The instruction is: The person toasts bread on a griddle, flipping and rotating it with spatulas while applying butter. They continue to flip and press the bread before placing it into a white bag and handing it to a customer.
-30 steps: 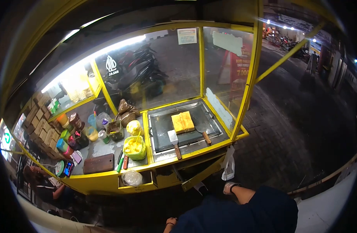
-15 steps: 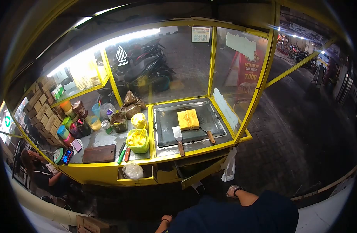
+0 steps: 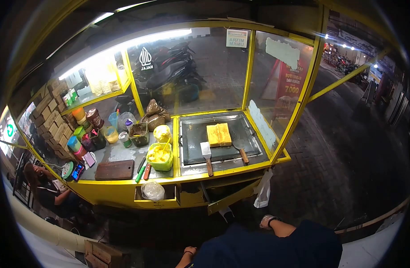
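At the bottom centre, my left hand (image 3: 190, 250) is low and away from the cart, its fingers curled in and nothing visible in them. My right hand (image 3: 266, 221), with a dark band at the wrist, hangs below the cart's front near a white plastic bag (image 3: 263, 191); its finger shape is too small to make out. Browned bread (image 3: 219, 135) lies on the dark griddle (image 3: 194, 154). A metal spatula (image 3: 206, 150) rests left of the bread's front, and another wooden-handled tool (image 3: 244, 155) touches the griddle at its right.
Left of the griddle are a green tub of yellow spread (image 3: 160, 157), a wooden board (image 3: 114, 170), knives (image 3: 144, 171) and several jars. An open drawer (image 3: 157, 204) and a lowered door (image 3: 234, 199) jut from the cart. A person (image 3: 49, 190) sits at far left.
The view has shifted slightly, so the cart and its contents appear a little to the right and higher. The bread and tools stay in place; both hands look nearly unchanged.
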Demonstrator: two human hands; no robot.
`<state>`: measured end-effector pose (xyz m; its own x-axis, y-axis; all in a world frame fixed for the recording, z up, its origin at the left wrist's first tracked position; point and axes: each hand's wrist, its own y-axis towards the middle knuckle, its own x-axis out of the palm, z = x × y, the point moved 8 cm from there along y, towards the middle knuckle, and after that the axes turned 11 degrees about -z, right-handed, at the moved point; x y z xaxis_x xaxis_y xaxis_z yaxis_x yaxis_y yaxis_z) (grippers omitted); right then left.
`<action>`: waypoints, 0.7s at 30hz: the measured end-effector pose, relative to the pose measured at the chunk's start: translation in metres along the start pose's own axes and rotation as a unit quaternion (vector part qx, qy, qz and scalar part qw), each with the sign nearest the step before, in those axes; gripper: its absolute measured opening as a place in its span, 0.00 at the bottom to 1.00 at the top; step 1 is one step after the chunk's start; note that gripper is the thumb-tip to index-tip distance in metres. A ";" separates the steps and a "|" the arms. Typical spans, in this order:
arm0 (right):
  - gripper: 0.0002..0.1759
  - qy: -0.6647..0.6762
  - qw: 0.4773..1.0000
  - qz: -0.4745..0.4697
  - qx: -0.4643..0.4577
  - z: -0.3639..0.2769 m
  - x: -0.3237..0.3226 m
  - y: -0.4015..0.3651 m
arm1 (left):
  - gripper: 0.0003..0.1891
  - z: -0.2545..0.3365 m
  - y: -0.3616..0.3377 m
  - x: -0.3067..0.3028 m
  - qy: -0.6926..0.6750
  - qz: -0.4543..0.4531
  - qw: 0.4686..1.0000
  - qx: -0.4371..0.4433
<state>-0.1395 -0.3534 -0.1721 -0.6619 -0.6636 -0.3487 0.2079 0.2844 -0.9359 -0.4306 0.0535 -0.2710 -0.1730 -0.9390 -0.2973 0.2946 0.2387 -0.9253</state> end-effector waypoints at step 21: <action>0.18 -0.099 0.995 0.001 0.003 -0.007 0.005 -0.015 | 0.20 0.005 0.009 -0.001 0.005 0.023 0.999 0.027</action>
<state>-0.1509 -0.3560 -0.1590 -0.5057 -0.7868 -0.3538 0.2148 0.2824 -0.9349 -0.4227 0.0553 -0.2772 -0.1680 -0.9246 -0.3418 0.3525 0.2675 -0.8968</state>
